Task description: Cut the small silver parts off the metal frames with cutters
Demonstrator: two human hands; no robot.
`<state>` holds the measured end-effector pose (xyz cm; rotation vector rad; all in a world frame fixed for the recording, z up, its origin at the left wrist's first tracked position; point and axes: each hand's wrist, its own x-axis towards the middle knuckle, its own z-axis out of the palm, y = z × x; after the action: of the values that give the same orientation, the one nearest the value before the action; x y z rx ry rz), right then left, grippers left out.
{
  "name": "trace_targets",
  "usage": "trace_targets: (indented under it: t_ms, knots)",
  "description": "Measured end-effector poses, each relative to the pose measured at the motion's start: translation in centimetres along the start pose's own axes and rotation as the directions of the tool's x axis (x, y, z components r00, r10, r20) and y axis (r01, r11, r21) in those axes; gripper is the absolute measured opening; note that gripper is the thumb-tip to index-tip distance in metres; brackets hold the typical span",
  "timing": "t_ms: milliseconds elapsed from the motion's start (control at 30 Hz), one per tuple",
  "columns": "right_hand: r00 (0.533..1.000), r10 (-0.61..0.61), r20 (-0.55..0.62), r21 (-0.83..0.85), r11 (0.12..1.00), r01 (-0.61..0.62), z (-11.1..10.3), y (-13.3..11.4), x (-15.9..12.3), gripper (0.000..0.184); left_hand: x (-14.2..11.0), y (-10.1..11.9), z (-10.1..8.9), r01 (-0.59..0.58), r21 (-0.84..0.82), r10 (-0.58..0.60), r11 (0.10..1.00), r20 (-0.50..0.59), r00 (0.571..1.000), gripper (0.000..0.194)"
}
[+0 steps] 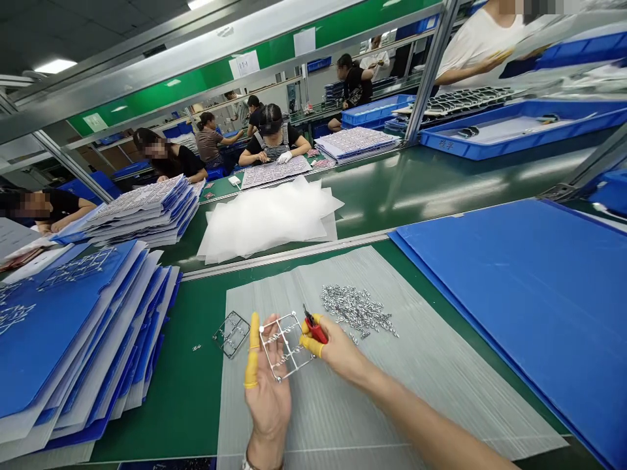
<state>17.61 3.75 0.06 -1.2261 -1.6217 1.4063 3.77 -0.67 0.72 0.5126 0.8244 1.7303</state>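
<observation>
My left hand, palm up with yellow finger cots, supports a square silvery sprue frame with small parts on its inner bars. At the frame's right side, my right hand grips red-handled nippers, dark jaws pointing up. Its yellow-covered fingers reach the frame's edge; whether they pinch it I cannot tell. A darker sprue frame lies left of my left hand, partly on the translucent sheet. Beyond my right hand, a pile of small shiny metallic pieces is spread on that sheet.
On the left rises a stack of blue and white sheets bearing more frames. Blue boards lie on the right. White foam sheets rest past the metal rail, and a blue tray stands farther right. Several people work across the benches.
</observation>
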Motion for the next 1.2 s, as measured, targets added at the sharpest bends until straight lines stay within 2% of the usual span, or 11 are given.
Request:
trace_targets:
  t_ms: [67,133,200,300,400,433,533,600,767,967,1200]
  knots:
    - [0.981,-0.098,0.169,-0.125,0.985,0.120,-1.8,-1.1,0.1,0.009,0.9,1.7,-1.0,0.023,0.021,-0.024,1.000,0.038,0.999,0.055]
    - [0.921,-0.174,0.350,-0.291,0.914,0.283,-3.3,-2.8,0.4,0.008,2.2,3.3,-1.8,0.141,0.076,-0.149,0.987,0.115,0.982,0.064]
    - [0.859,-0.184,0.477,-0.439,0.797,0.414,-3.7,-4.6,0.9,0.006,3.1,4.1,-2.2,0.300,0.166,-0.330,0.940,0.209,0.920,0.065]
    - [0.814,-0.140,0.564,-0.587,0.626,0.514,-2.7,-6.5,2.0,0.012,3.0,3.4,-1.9,0.478,0.209,-0.521,0.853,0.286,0.804,0.057]
    - [0.827,-0.159,0.539,-0.683,0.492,0.540,-1.4,-7.0,2.7,0.020,2.1,1.4,-1.7,0.603,0.113,-0.605,0.790,0.305,0.736,0.058]
    - [0.847,-0.186,0.498,-0.717,0.460,0.523,-1.1,-6.9,2.7,0.021,1.8,0.8,-1.8,0.618,0.054,-0.604,0.785,0.295,0.741,0.057]
    - [0.913,-0.261,0.315,-0.819,0.410,0.400,-0.7,-6.1,2.1,0.021,1.7,-0.1,-2.4,0.582,-0.126,-0.550,0.803,0.220,0.806,0.044]
    - [0.940,-0.249,0.231,-0.873,0.374,0.314,-0.4,-5.6,1.3,0.023,2.0,-0.2,-2.8,0.543,-0.183,-0.517,0.820,0.173,0.838,0.038]
    - [0.949,-0.150,0.278,-0.914,0.262,0.309,1.4,-5.0,-0.1,0.023,2.7,-0.4,-3.0,0.406,-0.138,-0.400,0.904,0.067,0.914,0.047]
    - [0.950,-0.122,0.289,-0.910,0.272,0.312,2.6,-5.0,0.4,0.025,2.1,-0.9,-2.6,0.273,-0.043,-0.274,0.961,0.000,0.962,0.063]
    - [0.954,-0.079,0.290,-0.909,0.290,0.301,2.8,-5.8,0.3,0.030,1.9,-1.2,-2.9,0.203,0.031,-0.202,0.979,-0.018,0.979,0.065]
